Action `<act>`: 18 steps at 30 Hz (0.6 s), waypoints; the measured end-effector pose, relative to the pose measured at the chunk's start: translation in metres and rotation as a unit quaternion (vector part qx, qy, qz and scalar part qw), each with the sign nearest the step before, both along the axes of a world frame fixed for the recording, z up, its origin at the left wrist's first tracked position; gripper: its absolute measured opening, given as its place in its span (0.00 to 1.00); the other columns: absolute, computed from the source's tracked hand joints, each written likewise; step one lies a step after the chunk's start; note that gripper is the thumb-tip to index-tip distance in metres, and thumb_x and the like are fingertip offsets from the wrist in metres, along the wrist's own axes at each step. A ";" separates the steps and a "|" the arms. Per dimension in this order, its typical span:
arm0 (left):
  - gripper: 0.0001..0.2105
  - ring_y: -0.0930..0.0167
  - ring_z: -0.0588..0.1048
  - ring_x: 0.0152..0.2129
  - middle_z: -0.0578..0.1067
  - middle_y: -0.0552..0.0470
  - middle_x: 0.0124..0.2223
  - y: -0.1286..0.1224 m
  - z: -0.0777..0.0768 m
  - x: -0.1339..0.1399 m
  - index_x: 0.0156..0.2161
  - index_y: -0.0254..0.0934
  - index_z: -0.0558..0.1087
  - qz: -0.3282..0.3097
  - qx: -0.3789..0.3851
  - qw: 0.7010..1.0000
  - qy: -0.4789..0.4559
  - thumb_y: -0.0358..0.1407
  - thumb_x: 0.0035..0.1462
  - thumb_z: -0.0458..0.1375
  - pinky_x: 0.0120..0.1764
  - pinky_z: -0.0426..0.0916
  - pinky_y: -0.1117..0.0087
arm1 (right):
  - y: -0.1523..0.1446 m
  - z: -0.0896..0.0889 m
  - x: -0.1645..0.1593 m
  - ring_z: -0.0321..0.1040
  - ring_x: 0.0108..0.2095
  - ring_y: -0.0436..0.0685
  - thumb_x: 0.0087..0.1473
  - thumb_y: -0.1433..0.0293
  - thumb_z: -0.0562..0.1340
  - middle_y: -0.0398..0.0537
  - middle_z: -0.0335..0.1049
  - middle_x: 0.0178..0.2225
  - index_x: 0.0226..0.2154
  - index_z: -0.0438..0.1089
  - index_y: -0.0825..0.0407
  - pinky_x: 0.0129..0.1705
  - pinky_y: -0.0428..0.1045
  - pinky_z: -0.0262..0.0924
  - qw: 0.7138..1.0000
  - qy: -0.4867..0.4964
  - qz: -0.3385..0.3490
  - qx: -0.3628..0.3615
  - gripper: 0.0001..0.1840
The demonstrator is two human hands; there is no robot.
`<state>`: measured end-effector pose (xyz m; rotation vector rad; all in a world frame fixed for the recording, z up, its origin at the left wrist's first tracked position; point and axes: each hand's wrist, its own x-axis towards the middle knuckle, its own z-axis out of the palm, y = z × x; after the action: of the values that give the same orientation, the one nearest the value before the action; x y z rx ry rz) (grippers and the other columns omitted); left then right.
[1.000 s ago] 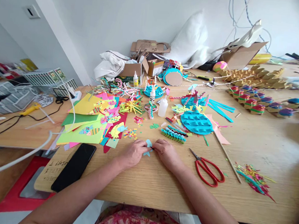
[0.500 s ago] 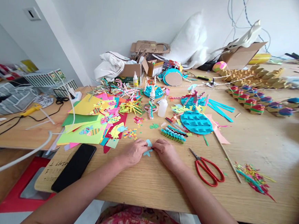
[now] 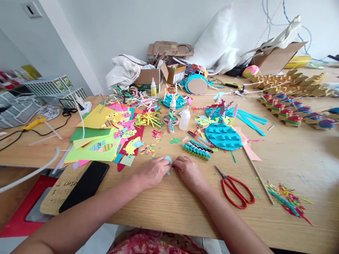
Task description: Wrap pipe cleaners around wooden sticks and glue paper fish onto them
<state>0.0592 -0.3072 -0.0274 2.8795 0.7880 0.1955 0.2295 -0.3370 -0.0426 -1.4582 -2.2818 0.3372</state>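
Note:
A small light-blue paper cutout [image 3: 168, 159] lies low over the table between my hands, its middle covered by fingers. My left hand [image 3: 154, 172] is closed on its left side, with the fingertips pressed on the paper. My right hand [image 3: 187, 170] is closed at its right edge, the thumb and fingers pinched together; whether something small and dark sits in that pinch is too small to tell. Just beyond the hands lie twisted pipe cleaners [image 3: 196, 149] and scattered paper dots [image 3: 148, 150]. Red-handled scissors [image 3: 235, 189] rest to the right of my right hand.
Coloured paper sheets [image 3: 95, 138] with paper fish are piled on the left, near a black phone [image 3: 85, 187]. A white glue bottle [image 3: 184, 119] and a blue egg-carton disc [image 3: 223, 136] stand beyond. A wooden stick [image 3: 258, 173] and paper scraps [image 3: 288, 199] lie right.
My left hand has shifted slightly over the light-blue cutout, so less of it shows. My right hand stays beside it, still pinched. The view has tilted a little.

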 end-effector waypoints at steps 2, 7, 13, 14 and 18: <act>0.15 0.71 0.67 0.37 0.71 0.50 0.38 0.004 -0.004 -0.005 0.44 0.37 0.68 -0.003 -0.036 0.998 -0.046 0.26 0.57 0.43 0.40 0.63 0.70 | 0.000 0.002 0.000 0.62 0.31 0.51 0.51 0.78 0.54 0.47 0.67 0.28 0.29 0.71 0.52 0.33 0.44 0.54 1.000 0.005 -0.001 -0.004 0.11; 0.16 0.73 0.67 0.40 0.71 0.51 0.42 0.011 -0.010 -0.012 0.47 0.38 0.66 -0.006 -0.078 0.992 -0.097 0.25 0.57 0.42 0.44 0.62 0.71 | -0.001 0.006 0.000 0.63 0.31 0.51 0.52 0.77 0.53 0.48 0.68 0.29 0.31 0.72 0.52 0.34 0.44 0.55 1.000 0.021 0.000 -0.018 0.12; 0.16 0.70 0.66 0.39 0.70 0.50 0.41 0.008 -0.010 -0.007 0.48 0.38 0.66 -0.020 -0.043 0.997 -0.065 0.27 0.57 0.45 0.43 0.62 0.69 | 0.000 0.007 0.001 0.64 0.31 0.51 0.50 0.79 0.54 0.48 0.69 0.29 0.30 0.72 0.54 0.35 0.44 0.56 0.999 0.041 -0.006 -0.032 0.12; 0.16 0.70 0.66 0.39 0.70 0.50 0.41 0.007 -0.009 -0.007 0.48 0.39 0.66 -0.019 -0.039 0.997 -0.059 0.27 0.57 0.44 0.43 0.62 0.69 | 0.000 0.007 0.001 0.64 0.31 0.51 0.50 0.79 0.54 0.48 0.69 0.29 0.30 0.72 0.54 0.35 0.44 0.56 0.999 0.043 -0.006 -0.033 0.12; 0.15 0.70 0.65 0.39 0.69 0.50 0.40 0.005 -0.007 -0.007 0.47 0.39 0.66 -0.011 -0.035 0.998 -0.046 0.28 0.58 0.44 0.42 0.61 0.69 | -0.001 0.010 0.000 0.64 0.31 0.51 0.50 0.76 0.55 0.48 0.69 0.29 0.29 0.71 0.55 0.35 0.44 0.55 0.998 0.038 -0.016 -0.037 0.09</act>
<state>0.0525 -0.3020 -0.0344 2.7898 0.7308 0.2900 0.2295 -0.3381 -0.0324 -1.4912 -2.2053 0.4643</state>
